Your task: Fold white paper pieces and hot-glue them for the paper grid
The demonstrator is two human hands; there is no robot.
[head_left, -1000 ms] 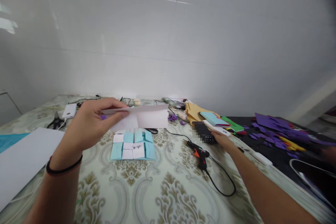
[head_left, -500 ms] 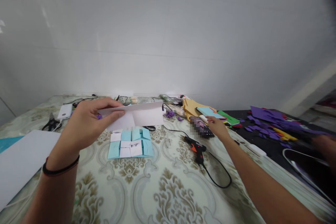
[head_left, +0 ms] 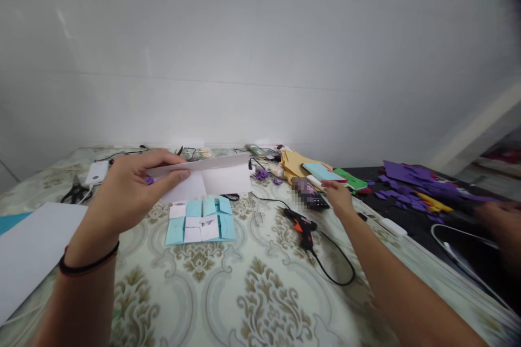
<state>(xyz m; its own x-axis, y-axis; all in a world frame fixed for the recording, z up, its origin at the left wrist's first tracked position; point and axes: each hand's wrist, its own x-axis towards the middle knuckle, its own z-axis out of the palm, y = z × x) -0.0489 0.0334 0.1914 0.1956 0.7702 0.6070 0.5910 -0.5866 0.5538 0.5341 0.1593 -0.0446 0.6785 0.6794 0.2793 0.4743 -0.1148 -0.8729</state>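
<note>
My left hand point(head_left: 134, 190) pinches a folded piece of white paper point(head_left: 226, 176) between thumb and fingers, in the air above the table. Below the paper lies a light-blue sheet with folded blue and white flaps point(head_left: 200, 220). My right hand point(head_left: 338, 196) reaches over the table with its fingers drawn together. Its fingertips are at the end of a white stick-like object point(head_left: 315, 182), beside a phone point(head_left: 311, 195); whether they grip it is unclear. A black glue gun with an orange trigger point(head_left: 303, 226) lies nearer to me, its cord curving right.
White sheets point(head_left: 38, 249), pliers-like tool point(head_left: 76, 191) and a white box point(head_left: 96, 172) lie left. Yellow sheets point(head_left: 293, 165), a light-blue sheet point(head_left: 323, 172) and a green item point(head_left: 350, 180) lie behind my right hand. Purple scraps point(head_left: 401, 198) and another person's hand point(head_left: 500, 222) are far right.
The view has shifted slightly. My right hand has drawn a little to the right, away from the phone. The left hand still holds the folded paper. The other person's hand has moved slightly left.
</note>
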